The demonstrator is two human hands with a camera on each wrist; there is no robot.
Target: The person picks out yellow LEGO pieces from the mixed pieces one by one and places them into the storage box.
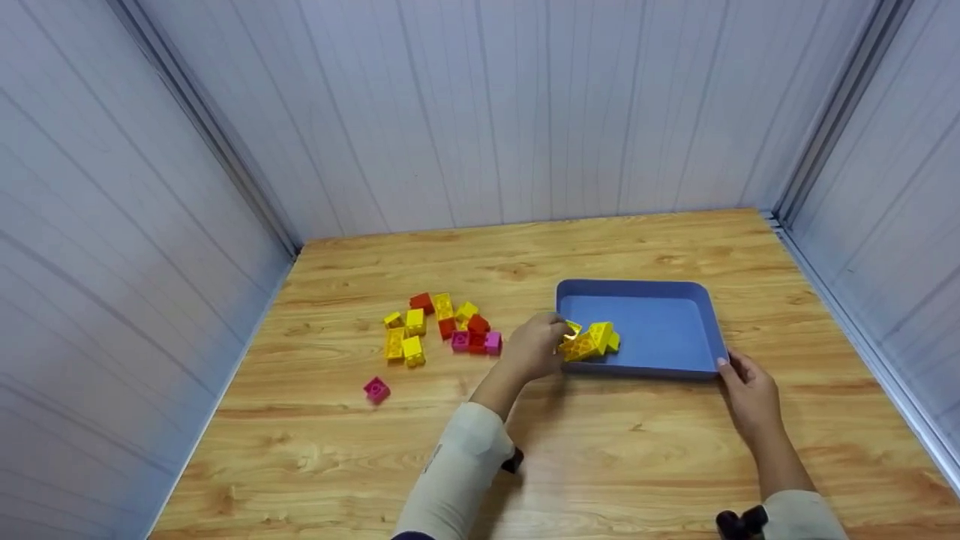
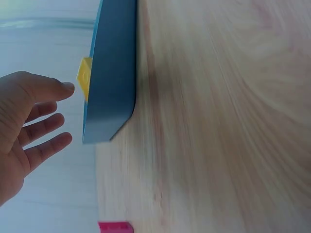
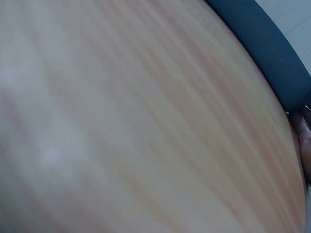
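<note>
"One question: does the left hand (image 1: 535, 346) hold anything?"

"Nothing; its thumb and fingers stand loosely apart, beside yellow studded plastic bricks (image 1: 592, 343) in the left end of a shallow blue rectangular tray (image 1: 664, 322)."

"And the right hand (image 1: 752, 394)?"

"Its thumb and fingers hold the tray's near right corner."

"Farther out?"

"Loose red, yellow and pink plastic bricks (image 1: 415, 321) lie left of the tray on the wood-grain table (image 1: 600, 465)."
</note>
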